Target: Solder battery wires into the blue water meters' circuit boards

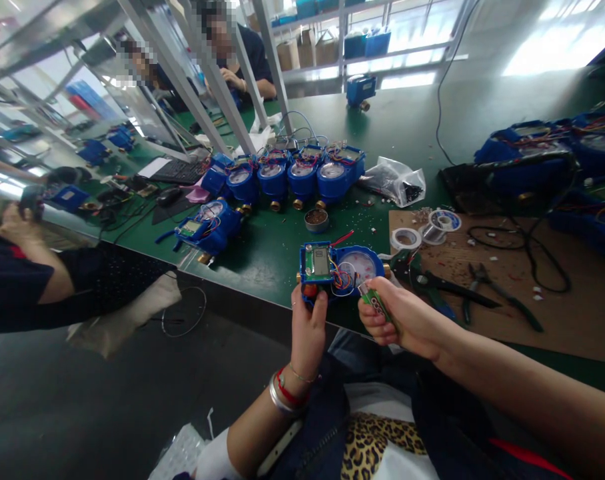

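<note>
A blue water meter (358, 264) with an open housing, a small display board (318, 261) and thin coloured wires lies at the table's front edge. My left hand (308, 320) grips the lower left of its housing, thumb up beside a reddish round part. In my right hand (390, 312) is a green lighter (375, 301), its metal top pointing at the wires near the meter's dial. No flame can be made out. A thin red piece (343, 237) sticks out behind the housing.
Several blue meters (287, 175) stand in a row behind, one more (210, 225) at left. A small round tin (316, 220), solder spool (440, 227), tape roll (406, 239), pliers (500, 293) and cardboard (572, 320) lie around. Co-workers sit at left and across.
</note>
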`<action>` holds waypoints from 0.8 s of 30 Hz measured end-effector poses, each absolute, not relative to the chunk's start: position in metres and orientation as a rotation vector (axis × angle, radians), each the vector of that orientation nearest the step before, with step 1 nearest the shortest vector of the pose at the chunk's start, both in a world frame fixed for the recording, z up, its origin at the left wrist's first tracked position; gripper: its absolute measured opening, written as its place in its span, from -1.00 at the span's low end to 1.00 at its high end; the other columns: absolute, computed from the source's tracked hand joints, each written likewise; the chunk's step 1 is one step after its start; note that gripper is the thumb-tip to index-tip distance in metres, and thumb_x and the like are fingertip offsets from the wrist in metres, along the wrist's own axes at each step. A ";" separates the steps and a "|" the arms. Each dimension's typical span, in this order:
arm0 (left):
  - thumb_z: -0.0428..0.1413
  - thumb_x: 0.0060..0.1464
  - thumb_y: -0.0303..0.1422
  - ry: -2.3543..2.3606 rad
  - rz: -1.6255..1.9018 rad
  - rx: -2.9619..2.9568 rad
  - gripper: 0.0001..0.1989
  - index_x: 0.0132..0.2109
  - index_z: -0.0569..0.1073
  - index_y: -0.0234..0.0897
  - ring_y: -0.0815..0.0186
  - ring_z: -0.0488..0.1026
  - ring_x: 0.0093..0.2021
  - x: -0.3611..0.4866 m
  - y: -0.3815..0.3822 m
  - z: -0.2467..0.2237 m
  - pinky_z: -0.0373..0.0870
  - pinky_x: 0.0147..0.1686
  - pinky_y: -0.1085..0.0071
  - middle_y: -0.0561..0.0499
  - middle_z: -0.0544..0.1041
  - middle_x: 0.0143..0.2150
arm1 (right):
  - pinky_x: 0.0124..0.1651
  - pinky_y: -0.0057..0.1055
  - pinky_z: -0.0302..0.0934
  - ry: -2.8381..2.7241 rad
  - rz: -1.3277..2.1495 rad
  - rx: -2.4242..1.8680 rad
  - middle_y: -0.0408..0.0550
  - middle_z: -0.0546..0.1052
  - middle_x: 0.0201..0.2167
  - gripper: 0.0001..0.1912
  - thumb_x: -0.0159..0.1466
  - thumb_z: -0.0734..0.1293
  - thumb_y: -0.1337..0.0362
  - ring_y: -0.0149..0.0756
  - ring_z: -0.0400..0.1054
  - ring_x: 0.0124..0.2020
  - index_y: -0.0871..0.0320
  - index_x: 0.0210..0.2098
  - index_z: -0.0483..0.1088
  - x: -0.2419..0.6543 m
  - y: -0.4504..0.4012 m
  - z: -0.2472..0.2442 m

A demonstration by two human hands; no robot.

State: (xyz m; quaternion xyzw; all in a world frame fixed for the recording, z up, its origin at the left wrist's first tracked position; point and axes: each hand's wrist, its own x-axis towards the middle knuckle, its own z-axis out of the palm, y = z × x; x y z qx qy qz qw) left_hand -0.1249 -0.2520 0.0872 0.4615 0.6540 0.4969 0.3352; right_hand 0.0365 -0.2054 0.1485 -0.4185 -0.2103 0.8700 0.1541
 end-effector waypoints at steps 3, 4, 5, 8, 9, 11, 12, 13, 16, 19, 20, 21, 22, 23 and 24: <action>-0.01 0.22 -0.23 1.707 1.304 1.206 -0.68 0.05 0.31 -0.27 0.26 0.34 0.01 -0.125 -0.253 0.086 0.19 0.06 0.32 -0.09 0.40 -0.01 | -0.66 -0.60 -0.27 -0.607 2.486 -1.179 -0.27 0.04 -0.69 -0.54 0.30 0.03 0.06 -0.60 -0.16 -0.73 0.19 -0.62 0.11 0.037 -0.205 0.149; -0.01 0.22 -0.23 1.705 1.306 1.208 -0.68 0.06 0.31 -0.27 0.26 0.34 0.01 -0.125 -0.253 0.086 0.19 0.07 0.32 -0.09 0.40 -0.01 | -0.66 -0.60 -0.26 -0.606 2.486 -1.172 -0.27 0.04 -0.69 -0.54 0.30 0.03 0.06 -0.60 -0.16 -0.73 0.19 -0.62 0.11 0.037 -0.205 0.149; -0.01 0.22 -0.22 1.706 1.309 1.209 -0.68 0.06 0.31 -0.26 0.26 0.34 0.01 -0.125 -0.253 0.085 0.19 0.07 0.32 -0.08 0.40 0.00 | -0.66 -0.60 -0.26 -0.602 2.488 -1.164 -0.27 0.04 -0.69 -0.54 0.30 0.03 0.06 -0.60 -0.16 -0.73 0.19 -0.62 0.11 0.038 -0.205 0.149; -0.01 0.22 -0.22 1.712 1.312 1.204 -0.69 0.04 0.31 -0.26 0.26 0.35 0.00 -0.125 -0.253 0.083 0.20 0.06 0.32 -0.08 0.41 -0.02 | -0.67 -0.60 -0.26 -0.590 2.503 -1.151 -0.27 0.04 -0.69 -0.54 0.30 0.03 0.06 -0.59 -0.17 -0.73 0.19 -0.62 0.11 0.038 -0.205 0.149; -0.01 0.22 -0.21 1.716 1.313 1.203 -0.69 0.03 0.32 -0.26 0.26 0.35 -0.01 -0.125 -0.253 0.082 0.20 0.05 0.32 -0.08 0.41 -0.03 | -0.67 -0.60 -0.26 -0.586 2.506 -1.149 -0.27 0.04 -0.69 -0.54 0.30 0.03 0.06 -0.59 -0.17 -0.73 0.19 -0.62 0.11 0.038 -0.205 0.149; -0.01 0.21 -0.21 1.723 1.310 1.204 -0.69 0.02 0.32 -0.27 0.26 0.36 -0.02 -0.126 -0.252 0.082 0.21 0.04 0.31 -0.08 0.42 -0.04 | -0.66 -0.61 -0.26 -0.582 2.504 -1.146 -0.27 0.04 -0.69 -0.54 0.31 0.03 0.06 -0.59 -0.16 -0.72 0.19 -0.62 0.11 0.038 -0.205 0.149; -0.01 0.21 -0.21 1.724 1.307 1.206 -0.69 0.02 0.32 -0.26 0.26 0.36 -0.03 -0.126 -0.252 0.082 0.22 0.04 0.31 -0.08 0.42 -0.04 | -0.66 -0.61 -0.25 -0.580 2.501 -1.143 -0.27 0.04 -0.69 -0.54 0.31 0.03 0.05 -0.59 -0.16 -0.72 0.19 -0.62 0.11 0.038 -0.205 0.149; -0.01 0.21 -0.21 1.724 1.304 1.207 -0.69 0.02 0.32 -0.26 0.25 0.36 -0.03 -0.126 -0.252 0.082 0.22 0.04 0.31 -0.08 0.42 -0.04 | -0.66 -0.61 -0.25 -0.578 2.497 -1.142 -0.27 0.03 -0.69 -0.54 0.31 0.04 0.05 -0.59 -0.16 -0.72 0.19 -0.62 0.11 0.038 -0.205 0.149; -0.01 0.22 -0.20 1.716 1.297 1.204 -0.68 0.04 0.31 -0.27 0.25 0.36 -0.01 -0.126 -0.252 0.083 0.22 0.05 0.30 -0.09 0.42 -0.02 | -0.66 -0.61 -0.25 -0.576 2.499 -1.136 -0.27 0.03 -0.68 -0.53 0.32 0.03 0.06 -0.59 -0.15 -0.72 0.19 -0.62 0.11 0.038 -0.205 0.149; -0.02 0.22 -0.20 1.711 1.298 1.192 -0.67 0.05 0.31 -0.27 0.24 0.36 -0.01 -0.125 -0.252 0.085 0.22 0.05 0.29 -0.10 0.42 -0.02 | -0.66 -0.61 -0.25 -0.575 2.502 -1.128 -0.27 0.04 -0.68 -0.53 0.32 0.03 0.05 -0.59 -0.15 -0.71 0.20 -0.61 0.12 0.038 -0.206 0.149; -0.01 0.22 -0.20 1.713 1.299 1.189 -0.67 0.05 0.31 -0.27 0.24 0.36 0.00 -0.125 -0.252 0.085 0.22 0.05 0.29 -0.10 0.42 -0.02 | -0.65 -0.61 -0.25 -0.577 2.500 -1.124 -0.27 0.04 -0.68 -0.53 0.32 0.03 0.05 -0.59 -0.15 -0.71 0.20 -0.61 0.12 0.038 -0.206 0.149; -0.01 0.22 -0.20 1.715 1.299 1.189 -0.67 0.05 0.31 -0.27 0.24 0.36 0.00 -0.125 -0.253 0.085 0.22 0.06 0.29 -0.10 0.42 -0.02 | -0.65 -0.61 -0.25 -0.579 2.498 -1.122 -0.27 0.03 -0.68 -0.53 0.32 0.03 0.05 -0.59 -0.15 -0.71 0.20 -0.61 0.12 0.038 -0.206 0.149; -0.01 0.22 -0.20 1.717 1.299 1.191 -0.67 0.05 0.32 -0.27 0.24 0.36 0.00 -0.125 -0.252 0.085 0.22 0.06 0.29 -0.10 0.42 -0.02 | -0.65 -0.61 -0.25 -0.581 2.496 -1.121 -0.27 0.03 -0.68 -0.53 0.32 0.03 0.04 -0.59 -0.15 -0.71 0.20 -0.61 0.12 0.038 -0.206 0.149; -0.01 0.22 -0.20 1.718 1.298 1.193 -0.67 0.05 0.32 -0.27 0.24 0.36 0.00 -0.125 -0.252 0.085 0.22 0.06 0.30 -0.10 0.42 -0.02 | -0.65 -0.61 -0.24 -0.584 2.495 -1.119 -0.27 0.03 -0.68 -0.53 0.32 0.03 0.04 -0.59 -0.15 -0.71 0.20 -0.61 0.12 0.038 -0.206 0.149; -0.01 0.22 -0.20 1.718 1.296 1.196 -0.67 0.05 0.32 -0.27 0.24 0.36 0.00 -0.125 -0.252 0.085 0.23 0.06 0.30 -0.10 0.42 -0.02 | -0.65 -0.61 -0.24 -0.586 2.495 -1.119 -0.27 0.03 -0.68 -0.53 0.32 0.04 0.04 -0.59 -0.15 -0.71 0.20 -0.61 0.12 0.038 -0.206 0.149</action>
